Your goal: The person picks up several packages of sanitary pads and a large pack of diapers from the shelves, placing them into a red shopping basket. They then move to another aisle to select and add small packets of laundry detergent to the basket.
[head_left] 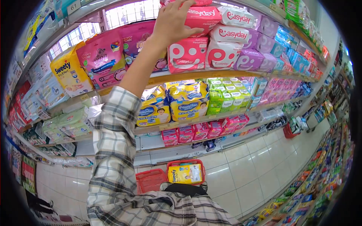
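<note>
My left hand [171,22] reaches up to a stack of red Easyday period pants packs on the upper shelf. Its fingers are spread, the thumb stretched to the right across the front of a red Easyday pack [205,17]. The upper fingertips touch the top of the stack, partly cut off by the frame edge. Below the hand stands another red Easyday pack [187,54], with white Easyday packs [223,54] to its right. Left of my wrist are pink Nina packs [101,56]. My right hand is out of view.
A red shopping basket [204,171] on the floor holds a yellow Sweety pack [184,174]. Lower shelves carry yellow-blue diaper packs [188,101] and green packs [226,94]. Another red basket [289,132] stands farther right. Shelves of colourful goods [301,192] line the aisle's right side.
</note>
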Motion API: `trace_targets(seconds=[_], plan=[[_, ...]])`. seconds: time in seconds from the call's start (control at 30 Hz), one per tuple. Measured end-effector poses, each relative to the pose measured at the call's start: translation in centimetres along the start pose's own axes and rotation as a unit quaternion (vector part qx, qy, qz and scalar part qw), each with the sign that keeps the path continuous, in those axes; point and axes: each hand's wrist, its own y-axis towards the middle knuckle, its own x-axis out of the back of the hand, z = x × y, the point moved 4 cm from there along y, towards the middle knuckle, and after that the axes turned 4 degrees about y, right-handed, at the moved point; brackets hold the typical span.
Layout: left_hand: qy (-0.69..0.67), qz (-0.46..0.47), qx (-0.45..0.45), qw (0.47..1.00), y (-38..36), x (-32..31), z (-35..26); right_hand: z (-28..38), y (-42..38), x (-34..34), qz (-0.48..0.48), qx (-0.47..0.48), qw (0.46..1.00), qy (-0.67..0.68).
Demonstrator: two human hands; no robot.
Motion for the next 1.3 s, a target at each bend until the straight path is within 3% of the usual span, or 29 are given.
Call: trace_targets(seconds=[0.17, 0.37, 0.47, 0.53, 0.63, 0.73, 0.77, 0.83, 0.87, 0.9, 0.93, 0.97, 1.0, 1.03, 1.07, 1.1, 1.17, 1.23, 1.3], plan=[[0.159, 0.24, 0.036, 0.957, 2.9, -3.4, -0.1, 1.3, 5.2, 8.5, -0.012, -0.054, 0.998, 0.035], [0.104, 0.275, 0.057, 0.954, 5.2, -1.3, -2.3, 7.9, 12.5, 18.3, -0.069, 0.002, 0.997, 0.039], [0.044, 0.196, 0.047, 0.979, 4.1, -1.0, -1.6, 14.3, 16.4, 20.4, -0.108, 0.097, 0.989, 0.018], [0.055, 0.161, 0.051, 0.984, 4.1, 0.9, -2.5, 20.4, 15.7, 18.3, -0.103, 0.131, 0.985, 0.055], [0.055, 0.097, 0.077, 0.991, 3.2, 3.9, -3.1, 30.3, 12.8, 13.1, -0.022, 0.228, 0.972, 0.057], [0.125, -0.012, -0.017, 0.992, 0.7, 6.6, -3.1, 42.6, 7.0, 8.1, 0.043, 0.343, 0.937, 0.041], [0.096, -0.041, 0.043, 0.994, -0.5, 7.5, -3.1, 46.6, 5.8, 7.2, 0.075, 0.429, 0.9, 0.024], [0.037, -0.096, 0.162, 0.981, -3.1, 9.2, -3.9, 55.7, -3.8, 4.9, 0.075, 0.567, 0.82, 0.035], [-0.072, -0.13, 0.239, 0.96, -4.3, 9.5, -4.6, 59.9, -9.7, 4.2, 0.1, 0.535, 0.837, 0.049], [-0.179, -0.162, 0.314, 0.918, -6.0, 9.5, -5.5, 63.1, -12.0, 4.0, 0.15, 0.583, 0.797, 0.044], [-0.197, -0.164, 0.376, 0.89, -8.2, 9.5, -6.1, 66.4, -16.2, 4.0, 0.13, 0.647, 0.75, 0.05], [-0.215, -0.167, 0.436, 0.858, -10.9, 9.4, -6.8, 69.8, -20.2, 4.3, 0.071, 0.728, 0.682, 0.008], [-0.294, -0.194, 0.51, 0.784, -14.8, 8.3, -7.6, 72.7, -24.4, 4.4, 0.014, 0.808, 0.589, 0.025], [-0.368, -0.217, 0.575, 0.697, -18.6, 7.3, -8.9, 75.8, -27.8, 4.4, 0.027, 0.836, 0.548, 0.032], [-0.401, -0.246, 0.622, 0.625, -20.7, 6.6, -11.8, 78.7, -30.4, 4.4, -0.087, 0.892, 0.444, 0.0], [-0.414, -0.241, 0.666, 0.572, -24.8, 5.6, -13.8, 81.3, -32.9, 3.8, -0.099, 0.921, 0.376, 0.019], [-0.419, -0.224, 0.75, 0.459, -30.8, 4.0, -19.1, 85.1, -37.0, 2.0, -0.268, 0.934, 0.216, -0.092], [-0.42, -0.196, 0.81, 0.358, -37.7, 3.0, -24.1, 88.1, -38.3, 0.0, -0.256, 0.91, 0.281, -0.164], [-0.423, -0.168, 0.85, 0.266, -43.0, 3.1, -28.3, 88.6, -38.8, -1.1, -0.3, 0.893, 0.26, -0.213]])
